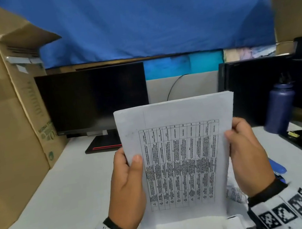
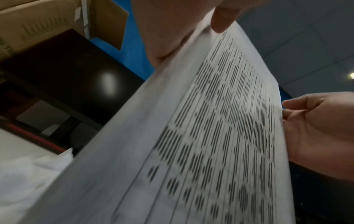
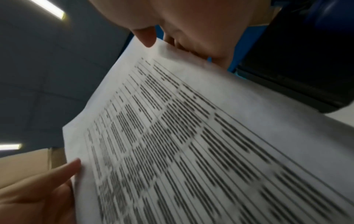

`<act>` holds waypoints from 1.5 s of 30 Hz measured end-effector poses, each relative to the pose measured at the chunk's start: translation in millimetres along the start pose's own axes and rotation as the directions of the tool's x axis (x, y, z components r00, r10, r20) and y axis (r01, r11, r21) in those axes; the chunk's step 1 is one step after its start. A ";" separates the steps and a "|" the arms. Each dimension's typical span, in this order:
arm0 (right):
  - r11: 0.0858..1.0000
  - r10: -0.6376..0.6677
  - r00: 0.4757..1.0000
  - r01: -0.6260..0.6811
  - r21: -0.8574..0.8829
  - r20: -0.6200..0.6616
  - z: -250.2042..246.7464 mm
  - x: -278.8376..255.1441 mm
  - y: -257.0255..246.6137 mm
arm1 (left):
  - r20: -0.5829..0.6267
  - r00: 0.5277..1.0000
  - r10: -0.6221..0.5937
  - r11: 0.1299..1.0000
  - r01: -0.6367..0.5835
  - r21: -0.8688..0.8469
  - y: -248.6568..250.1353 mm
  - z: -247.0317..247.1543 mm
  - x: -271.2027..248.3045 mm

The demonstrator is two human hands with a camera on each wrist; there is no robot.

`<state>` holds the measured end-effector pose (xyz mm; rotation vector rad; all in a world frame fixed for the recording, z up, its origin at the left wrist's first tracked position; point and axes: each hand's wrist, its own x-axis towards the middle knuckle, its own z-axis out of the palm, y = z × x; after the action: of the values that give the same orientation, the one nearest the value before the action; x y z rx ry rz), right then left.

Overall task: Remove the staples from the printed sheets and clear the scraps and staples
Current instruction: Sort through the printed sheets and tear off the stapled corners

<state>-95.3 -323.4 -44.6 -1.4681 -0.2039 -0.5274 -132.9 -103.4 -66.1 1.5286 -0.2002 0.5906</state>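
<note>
A stack of printed sheets [image 1: 177,149] with a black table on the top page stands upright over the white desk [image 1: 60,193], held by both hands. My left hand [image 1: 128,180] grips its left edge, thumb on the front page. My right hand [image 1: 247,151] grips the right edge, thumb on the front. The left wrist view shows the sheets [image 2: 210,136] close up, blurred, with the left thumb [image 2: 222,19] on them. In the right wrist view the sheets [image 3: 191,144] fill the frame under the right hand [image 3: 172,37]. No staple is visible.
A dark monitor [image 1: 92,101] stands behind the sheets, with a large cardboard box [image 1: 3,124] to the left. At the right are black equipment [image 1: 257,85], a dark blue bottle [image 1: 278,109], a blue tool [image 1: 278,166] on the desk, and crumpled paper [image 1: 235,193] behind my right wrist.
</note>
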 end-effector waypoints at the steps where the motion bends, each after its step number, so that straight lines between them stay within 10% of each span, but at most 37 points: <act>1: 1.000 -0.006 1.000 0.005 -0.010 -0.007 0.9 5.6 -6.2 | -0.005 1.000 0.011 1.000 -0.011 -0.013 7.0 0.6 4.3; 45: 0.999 -0.054 0.998 0.054 0.000 0.039 -2.3 -3.3 -29.0 | -0.127 0.992 -0.027 0.998 0.034 0.054 2.0 7.5 -2.5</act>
<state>-111.8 -325.3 -20.4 -1.4777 -0.2746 -0.5423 -134.2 -111.4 -65.2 1.5400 -0.0637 0.6709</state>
